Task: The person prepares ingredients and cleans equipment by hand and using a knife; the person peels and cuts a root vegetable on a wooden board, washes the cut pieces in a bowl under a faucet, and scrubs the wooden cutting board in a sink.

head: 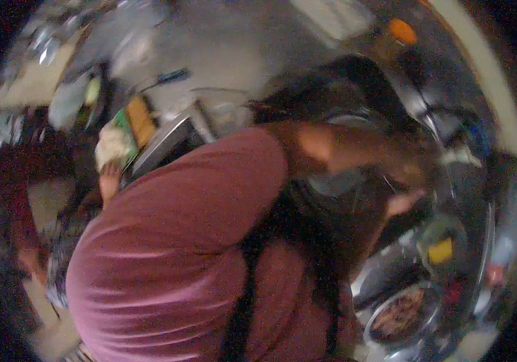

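The view is badly blurred. My left arm, in a pink sleeve, stretches across the picture to the right, and my left hand (410,168) is a dark smear above the counter. Just below it is my right hand (404,202), its fingers pointing right. Whether either hand holds something is not clear. A round, greyish vessel (337,182) shows partly beneath my left forearm. Nearest below my right hand is a greenish, clear-looking container (444,226) with a yellow block (440,251) at it.
An oval bowl (431,312) of brown pieces stands at lower right. An orange object (402,31) lies at upper right. On the left, another person's hand (110,177) touches a white-and-green pack (116,142) beside a tan block (141,120). A dark red sleeve (18,217) shows farther left.
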Tool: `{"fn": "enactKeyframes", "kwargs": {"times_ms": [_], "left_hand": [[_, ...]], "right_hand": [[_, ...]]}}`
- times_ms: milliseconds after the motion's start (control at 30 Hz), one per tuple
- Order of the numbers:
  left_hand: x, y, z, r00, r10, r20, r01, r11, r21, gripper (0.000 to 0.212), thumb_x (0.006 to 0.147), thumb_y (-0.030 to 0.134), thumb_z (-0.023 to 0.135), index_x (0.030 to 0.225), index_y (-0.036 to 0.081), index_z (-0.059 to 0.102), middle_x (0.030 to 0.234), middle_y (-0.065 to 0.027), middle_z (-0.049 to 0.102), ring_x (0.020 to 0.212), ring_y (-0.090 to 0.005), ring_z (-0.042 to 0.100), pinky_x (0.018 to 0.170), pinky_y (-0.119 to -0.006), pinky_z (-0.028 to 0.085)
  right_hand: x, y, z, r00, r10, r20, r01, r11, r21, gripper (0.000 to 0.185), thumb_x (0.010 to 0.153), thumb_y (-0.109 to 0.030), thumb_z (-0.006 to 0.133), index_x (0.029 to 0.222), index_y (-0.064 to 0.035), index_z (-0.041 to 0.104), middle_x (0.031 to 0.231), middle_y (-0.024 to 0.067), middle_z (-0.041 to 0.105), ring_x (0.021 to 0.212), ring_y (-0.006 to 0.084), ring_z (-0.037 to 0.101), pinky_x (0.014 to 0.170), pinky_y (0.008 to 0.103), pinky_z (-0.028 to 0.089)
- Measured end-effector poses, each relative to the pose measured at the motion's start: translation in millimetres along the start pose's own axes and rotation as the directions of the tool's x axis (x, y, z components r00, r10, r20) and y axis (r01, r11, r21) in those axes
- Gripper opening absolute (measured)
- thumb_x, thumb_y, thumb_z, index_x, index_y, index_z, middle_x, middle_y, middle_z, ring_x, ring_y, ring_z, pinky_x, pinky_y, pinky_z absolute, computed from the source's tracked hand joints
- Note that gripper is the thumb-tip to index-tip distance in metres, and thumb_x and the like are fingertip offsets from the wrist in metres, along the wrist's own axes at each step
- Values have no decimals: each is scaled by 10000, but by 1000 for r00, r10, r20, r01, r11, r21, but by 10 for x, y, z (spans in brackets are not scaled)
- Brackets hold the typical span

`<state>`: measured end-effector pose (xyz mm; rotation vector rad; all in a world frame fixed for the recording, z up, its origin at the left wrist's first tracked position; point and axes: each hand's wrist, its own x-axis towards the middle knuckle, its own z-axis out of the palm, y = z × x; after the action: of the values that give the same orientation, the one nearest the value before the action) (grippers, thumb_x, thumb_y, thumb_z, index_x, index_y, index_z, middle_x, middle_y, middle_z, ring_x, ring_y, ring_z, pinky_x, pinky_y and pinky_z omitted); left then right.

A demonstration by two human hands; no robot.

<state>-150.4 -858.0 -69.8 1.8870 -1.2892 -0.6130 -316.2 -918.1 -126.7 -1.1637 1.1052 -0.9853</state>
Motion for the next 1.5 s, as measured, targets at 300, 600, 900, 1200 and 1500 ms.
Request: {"fn": "enactKeyframes", "kwargs": {"times_ms": [300, 600, 900, 1200, 1500], "left_hand": [[232, -377, 120, 991, -2, 135, 36, 968, -248, 401, 737, 62, 659, 1133, 113, 620, 1144, -153, 594, 1034, -334, 598, 867, -423, 484], [-38, 605, -344, 956, 293, 5, -263, 866, -425, 567, 649, 17, 734, 1188, 42, 561, 1190, -161, 591, 1049, -300, 599, 916, -391, 477], [-383, 59, -397, 985, -172, 21, 161, 864, -477, 741, 774, 372, 708, 1391, 107, 395, 1326, -131, 481, 1274, -270, 423, 1020, -410, 388], [-633, -576, -151, 957, -288, -34, 150, 593, -791, 712, 820, 328, 625, 1409, 50, 337, 1358, -112, 443, 1256, -266, 417, 1053, -384, 336], [-750, -113, -331, 965, -230, -122, 54, 634, -772, 580, 911, 312, 562, 1381, 31, 371, 1360, -127, 430, 1241, -264, 426, 1050, -366, 331]], "right_hand": [[-397, -62, 332, 997, -79, -26, 83, 975, 208, 419, 1004, -323, 454, 1224, 28, 519, 1183, 87, 575, 1061, 202, 551, 959, 346, 429], [-326, -219, 98, 993, -6, -117, 42, 951, 307, 488, 1018, -366, 391, 1258, 46, 494, 1222, 114, 562, 1052, 211, 569, 965, 343, 426], [-399, -552, 8, 969, 228, 94, -242, 802, 547, 520, 1003, -391, 416, 1304, 29, 476, 1326, 148, 500, 1165, 251, 521, 990, 383, 406], [-134, -803, 544, 760, -580, 294, 638, 575, -512, 180, 833, -159, 648, 930, -8, 666, 786, 177, 646, 783, 352, 635, 712, 432, 496], [-250, -822, 991, 555, -326, 765, 812, 414, -412, 272, 756, -182, 631, 1012, -103, 678, 975, 204, 626, 902, 427, 568, 802, 481, 470]]}}
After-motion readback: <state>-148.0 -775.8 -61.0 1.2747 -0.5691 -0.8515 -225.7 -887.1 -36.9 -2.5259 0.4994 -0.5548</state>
